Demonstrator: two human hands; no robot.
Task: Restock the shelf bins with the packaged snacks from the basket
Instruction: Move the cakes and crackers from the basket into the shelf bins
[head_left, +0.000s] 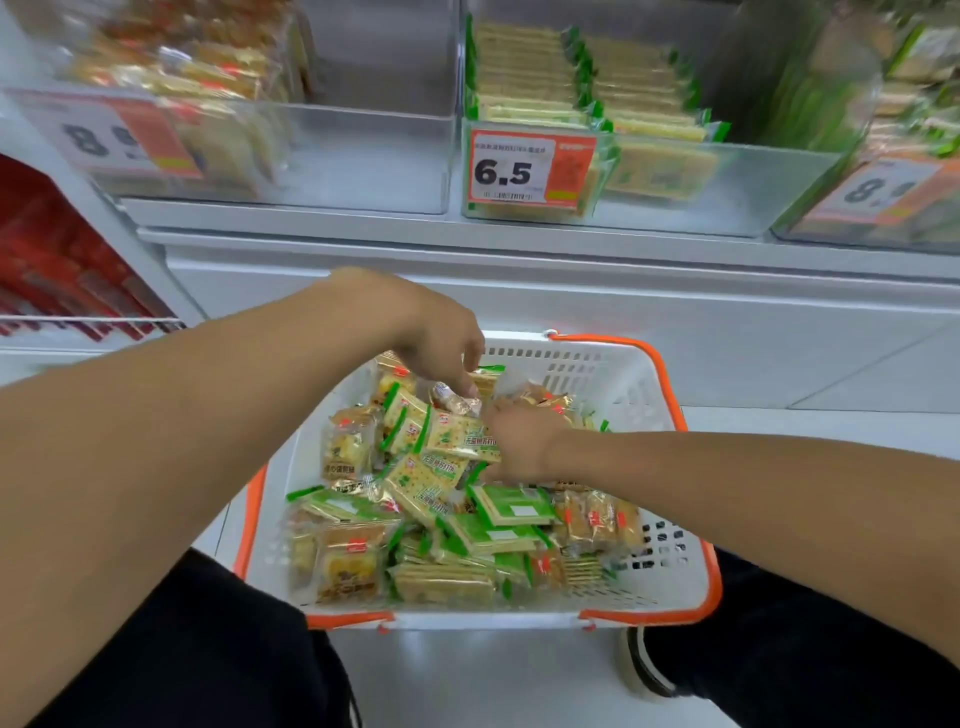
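Two bare hands reach into a white basket (613, 384) with orange handles, set on the floor and heaped with packaged snacks (441, 499). The left hand (441, 338) curls its fingers down onto a clear-wrapped pack (457, 400) at the far end; whether it grips is unclear. The right hand (519, 441) closes loosely around a green-edged cracker pack (462, 441). Above, clear shelf bins (675, 176) hold similar packs behind a price tag (530, 169) reading 6.5.

White shelving (519, 270), pale floor (857, 415)
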